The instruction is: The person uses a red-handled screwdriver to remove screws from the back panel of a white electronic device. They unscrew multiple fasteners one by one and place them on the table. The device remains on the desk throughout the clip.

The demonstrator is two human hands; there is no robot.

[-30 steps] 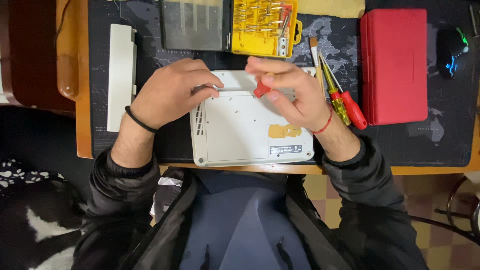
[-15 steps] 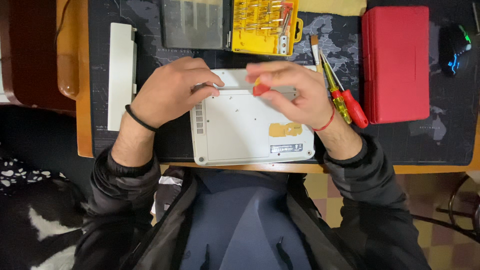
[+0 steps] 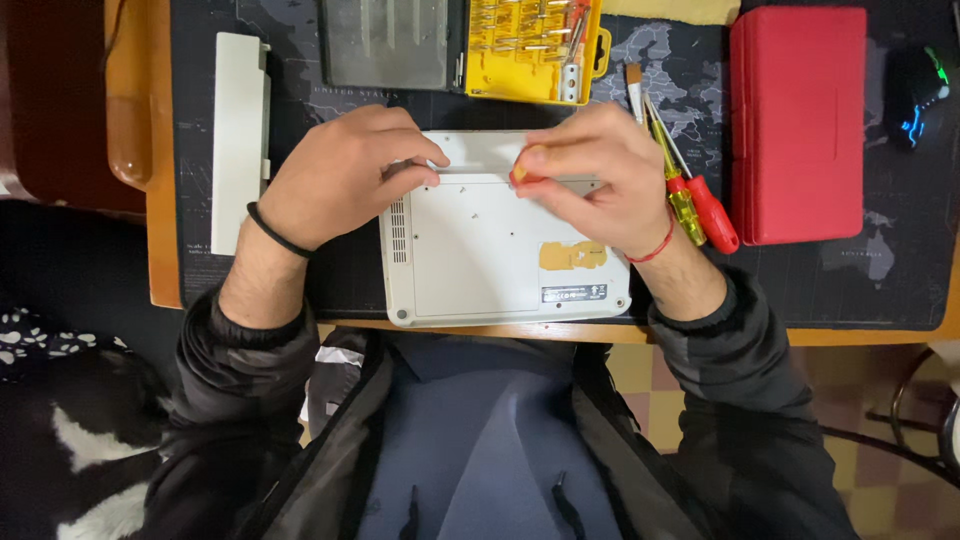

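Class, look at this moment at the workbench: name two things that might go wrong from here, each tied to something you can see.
1. The right hand pinches a small red-handled tool against the white device; the tip might slip and scratch the casing.
2. The device's near edge lies close to the desk edge, above the lap; any loosened small parts could roll off.
The left hand steadies the device, which helps.

Left hand (image 3: 340, 175): palm down, fingers curled, index extended rightward, black band at wrist. Right hand (image 3: 595, 175): palm down, fingers bunched in pinch around small red handle, red thread at wrist. Both forearms angled inward from lower corners, dark jacket sleeves pushed back. 2 hands near, not touching.
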